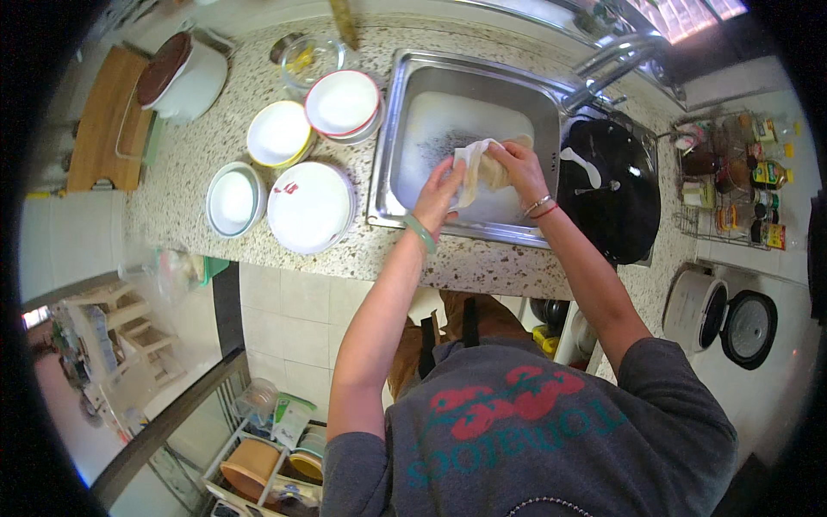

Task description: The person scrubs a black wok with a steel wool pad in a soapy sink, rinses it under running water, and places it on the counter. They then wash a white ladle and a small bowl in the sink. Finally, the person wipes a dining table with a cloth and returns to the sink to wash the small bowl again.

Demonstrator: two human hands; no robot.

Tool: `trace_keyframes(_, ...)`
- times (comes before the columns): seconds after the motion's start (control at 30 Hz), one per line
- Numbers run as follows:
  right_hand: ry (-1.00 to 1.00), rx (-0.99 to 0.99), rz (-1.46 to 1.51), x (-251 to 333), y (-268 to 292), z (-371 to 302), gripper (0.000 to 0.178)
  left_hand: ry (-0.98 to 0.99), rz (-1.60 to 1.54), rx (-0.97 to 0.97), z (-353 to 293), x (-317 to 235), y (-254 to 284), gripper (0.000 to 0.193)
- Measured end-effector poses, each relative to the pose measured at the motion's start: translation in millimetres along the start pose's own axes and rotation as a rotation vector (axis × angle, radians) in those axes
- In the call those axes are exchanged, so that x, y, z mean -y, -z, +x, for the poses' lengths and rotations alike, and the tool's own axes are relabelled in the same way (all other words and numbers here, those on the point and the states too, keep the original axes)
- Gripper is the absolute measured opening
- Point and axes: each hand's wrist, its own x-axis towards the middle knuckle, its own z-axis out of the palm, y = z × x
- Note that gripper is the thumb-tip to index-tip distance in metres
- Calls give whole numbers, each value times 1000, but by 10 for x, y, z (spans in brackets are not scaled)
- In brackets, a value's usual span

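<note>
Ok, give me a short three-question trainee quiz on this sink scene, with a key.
1. True or false: both hands grip the cloth over the steel sink.
2. Which wrist wears the green bangle? A) the left B) the right C) neither
3. Fill in: the black wok with a white spoon in it sits to the ____ of the sink, as the person faces it.

Key
1. True: the left hand and the right hand both hold the cloth.
2. A
3. right; the white plate and bowls lie on the counter on the other side.
</note>
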Motion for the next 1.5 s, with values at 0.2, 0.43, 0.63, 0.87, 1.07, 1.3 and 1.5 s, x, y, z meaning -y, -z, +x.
trace_keyframes(0.2, 53, 200, -109, 876, -935, -732, 34, -154, -196, -136, -856, -70, 604, 31)
trace_keyframes(0.43, -277, 477, 388, 1405, -2760, -1849, 36, -402, -877, 130, -2360, -9, 2358, 67)
trace_keyframes(0.63, 81, 935, 66, 1089, -4543, -2467, 50, -522, -608, -388, -3566, 478, 3425, 49)
trace_keyframes(0.87, 369, 1058, -206, 574, -5982, -2983, 40, -696, -978, -720, -4399, 819, 4423, 36)
trace_keyframes(1.07, -35, 1137, -41, 746, -6940, -2964, 21, -796, -953, -739, -4834, 852, 5426, 38)
trace_keyframes(1.3, -273, 1113, 95, 1192, -8447, -2787, 20, -848, -1100, -768, -4987, 931, 6896, 46)
trace_keyframes(1.5, -323, 1220, 89, 1403, -10028, -2799, 23, -700, -1330, -851, -5333, 942, 8069, 48)
